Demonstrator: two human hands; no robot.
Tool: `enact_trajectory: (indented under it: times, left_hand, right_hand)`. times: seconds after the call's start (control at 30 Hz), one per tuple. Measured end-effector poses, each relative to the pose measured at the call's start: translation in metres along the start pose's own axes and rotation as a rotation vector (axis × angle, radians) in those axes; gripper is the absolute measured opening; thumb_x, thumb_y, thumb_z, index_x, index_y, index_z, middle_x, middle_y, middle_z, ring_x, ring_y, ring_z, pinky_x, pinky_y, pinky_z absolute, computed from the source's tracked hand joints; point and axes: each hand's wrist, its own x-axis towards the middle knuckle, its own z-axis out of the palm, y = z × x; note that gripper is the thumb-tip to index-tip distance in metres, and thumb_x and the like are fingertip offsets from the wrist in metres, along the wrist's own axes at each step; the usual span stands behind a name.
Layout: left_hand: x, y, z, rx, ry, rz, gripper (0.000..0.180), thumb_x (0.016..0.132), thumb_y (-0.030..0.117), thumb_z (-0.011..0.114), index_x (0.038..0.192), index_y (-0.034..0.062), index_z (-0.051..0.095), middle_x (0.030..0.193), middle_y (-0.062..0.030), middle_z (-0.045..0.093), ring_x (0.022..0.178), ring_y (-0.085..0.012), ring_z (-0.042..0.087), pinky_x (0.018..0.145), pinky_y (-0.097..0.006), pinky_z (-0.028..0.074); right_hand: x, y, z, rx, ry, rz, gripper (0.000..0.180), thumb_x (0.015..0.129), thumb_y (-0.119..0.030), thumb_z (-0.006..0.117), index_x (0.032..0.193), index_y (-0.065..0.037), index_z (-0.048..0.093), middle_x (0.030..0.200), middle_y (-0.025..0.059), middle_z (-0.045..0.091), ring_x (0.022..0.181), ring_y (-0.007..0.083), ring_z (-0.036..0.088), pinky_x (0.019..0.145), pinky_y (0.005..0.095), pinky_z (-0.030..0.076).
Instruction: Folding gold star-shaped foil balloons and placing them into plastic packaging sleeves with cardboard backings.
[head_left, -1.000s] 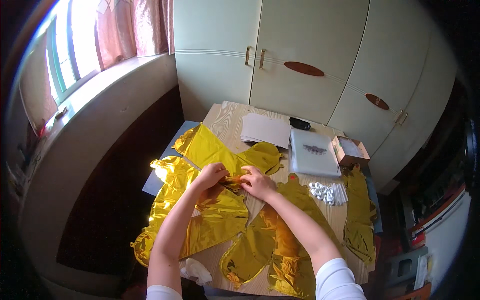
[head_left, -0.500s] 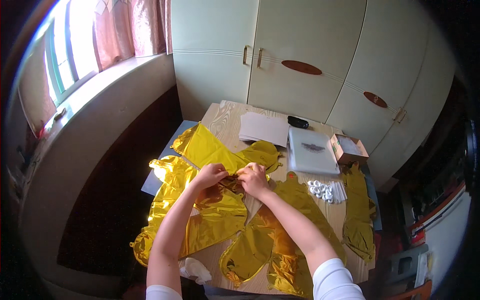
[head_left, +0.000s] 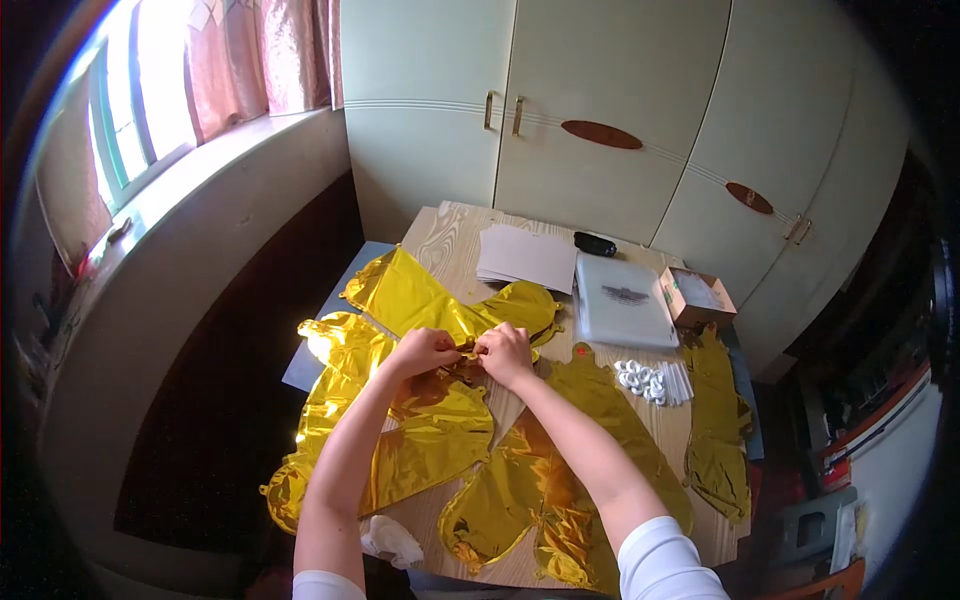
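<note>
Several flat gold foil balloons lie spread over the wooden table. At the centre, my left hand and my right hand are both closed in a pinch at the edge of one gold foil balloon. The exact bit between the fingertips is small and partly hidden. Just beyond my hands rests another foil balloon, bent at an angle. A shinier, creased balloon lies left of my left forearm. Under and beside my right forearm are more balloons, folded and overlapping.
White rings and clear straws sit right of centre. Behind them are a translucent plastic case, a small cardboard box, a paper stack and a black object. A narrow foil balloon lies along the right edge.
Both hands stay at nearly the same spot, with the fingers shifted slightly and a bit of gold foil now showing between them. The other things have not moved.
</note>
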Motion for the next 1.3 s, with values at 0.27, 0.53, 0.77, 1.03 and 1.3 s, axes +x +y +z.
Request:
enact_trajectory:
  times: [0.27,0.53,0.77,1.03,1.3]
  left_hand:
    - [0.001,0.0,0.003,0.119,0.06,0.044,0.03,0.073,0.029,0.074,0.094,0.0069,0.07,0.085,-0.0132,0.071,0.079,-0.0285,0.068,0.07,-0.038,0.053]
    - [0.003,0.003,0.008,0.137,0.133,-0.008,0.028,0.077,0.029,0.072,0.095,0.0083,0.07,0.085,-0.015,0.07,0.081,-0.0315,0.067,0.072,-0.04,0.053]
    - [0.006,0.012,0.004,0.057,0.219,-0.004,0.02,0.082,0.025,0.068,0.093,0.0085,0.07,0.082,-0.0186,0.068,0.078,-0.0336,0.067,0.07,-0.042,0.053]
    - [0.045,0.015,-0.052,0.276,0.784,0.229,0.01,0.078,0.015,0.069,0.088,0.0138,0.072,0.087,-0.0106,0.067,0.09,-0.0329,0.059,0.08,-0.042,0.046]
    - [0.072,0.051,-0.159,0.481,1.187,0.124,0.006,0.08,0.019,0.067,0.085,0.0181,0.071,0.103,0.0016,0.066,0.098,-0.0264,0.056,0.083,-0.04,0.045]
  right_hand:
    - [0.006,-0.001,-0.004,0.076,-0.01,0.072,0.019,0.074,-0.037,0.075,0.069,-0.018,0.071,0.081,-0.0059,0.068,0.094,0.0169,0.057,0.083,0.0373,0.037]
    - [-0.001,-0.013,-0.02,-0.08,0.242,-0.16,0.026,0.085,-0.037,0.066,0.085,-0.011,0.063,0.088,0.0041,0.06,0.093,0.023,0.055,0.081,0.039,0.039]
    - [-0.024,-0.014,-0.01,-0.092,-0.266,-0.31,0.035,0.088,-0.021,0.056,0.121,-0.01,0.055,0.12,0.0121,0.055,0.114,0.0276,0.053,0.099,0.04,0.044]
    - [-0.007,-0.003,-0.028,-0.101,-0.647,0.193,0.085,0.076,-0.08,0.049,0.149,-0.042,0.028,0.16,0.01,0.012,0.146,0.0427,0.004,0.114,0.0626,0.007]
    - [-0.006,-0.008,-0.032,-0.073,-0.649,0.238,0.089,0.073,-0.083,0.048,0.149,-0.043,0.024,0.161,0.0093,0.008,0.145,0.0464,-0.002,0.109,0.071,0.0]
